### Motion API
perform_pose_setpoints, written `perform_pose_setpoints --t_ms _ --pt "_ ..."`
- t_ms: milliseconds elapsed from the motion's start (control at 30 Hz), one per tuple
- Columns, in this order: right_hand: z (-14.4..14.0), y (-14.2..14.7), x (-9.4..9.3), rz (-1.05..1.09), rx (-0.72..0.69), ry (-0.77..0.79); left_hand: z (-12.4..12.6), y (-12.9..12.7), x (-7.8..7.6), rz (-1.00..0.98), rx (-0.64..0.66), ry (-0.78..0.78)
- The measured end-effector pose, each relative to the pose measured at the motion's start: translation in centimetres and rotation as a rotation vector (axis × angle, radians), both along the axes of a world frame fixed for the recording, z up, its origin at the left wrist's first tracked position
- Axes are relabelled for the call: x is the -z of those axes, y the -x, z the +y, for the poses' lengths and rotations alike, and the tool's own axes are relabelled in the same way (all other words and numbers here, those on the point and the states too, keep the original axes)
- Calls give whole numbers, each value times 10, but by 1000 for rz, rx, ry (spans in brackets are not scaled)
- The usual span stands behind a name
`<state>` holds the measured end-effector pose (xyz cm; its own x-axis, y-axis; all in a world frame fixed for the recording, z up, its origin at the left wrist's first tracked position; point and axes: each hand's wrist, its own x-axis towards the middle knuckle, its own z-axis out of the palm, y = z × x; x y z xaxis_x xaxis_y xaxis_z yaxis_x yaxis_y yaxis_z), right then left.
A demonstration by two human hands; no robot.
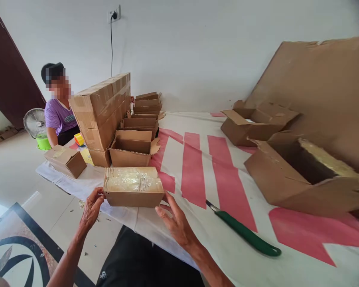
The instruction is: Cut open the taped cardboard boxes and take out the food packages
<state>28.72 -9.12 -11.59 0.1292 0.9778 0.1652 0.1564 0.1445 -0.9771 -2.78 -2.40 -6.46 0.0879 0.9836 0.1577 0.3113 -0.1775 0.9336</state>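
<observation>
A closed cardboard carton point(133, 187) sits at the near edge of the tabletop point(194, 167), in front of the wearer, its long side facing the body and a wide patch of clear, wrinkled tape over its top. The left hand point(92, 207) is at the carton's left end, fingers bent and fingertips against it; part of them is hidden, so how firmly they press cannot be told. The right hand point(178, 223) is loosely open at the other end, fingers spread, the forefinger at or just beside the lower right corner — whether it bears any weight is unclear. The carton looks stiff enough to keep its shape, with square edges and flat walls, and is probably manageable between two hands, though its contents are hidden and its weight can only be guessed. The bare cardboard should give decent friction, while the glossy tape is likely slicker, so the short ends, held low with fingers under the bottom edges, seem the surest hold; pressing hard mid-panel could dent it. An open box point(131, 155) stands right behind it, a stack of sealed cartons point(98, 115) beyond to the left, and a green-handled knife point(248, 235) lies apart to the right.
</observation>
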Motion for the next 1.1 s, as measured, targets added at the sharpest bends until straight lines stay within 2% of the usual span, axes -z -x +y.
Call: perform_pose_setpoints --t_ms 200,367,600,833,933,1100 --pt "-26 -37 10 -2 101 18 15 -42 -18 -66 138 -39" --pt "-32 -50 8 7 150 22 24 -60 -25 -85 252 -61" --pt "-28 -52 -4 -20 161 -12 33 -69 -38 -44 175 22" --pt "-4 -59 -41 -71 271 -104 42 -69 -63 105 202 48" --pt "2 -59 -49 -73 285 -114 45 -68 -66 115 228 34" --pt "3 -57 -49 -50 287 -107 47 -65 -64 161 231 -7"
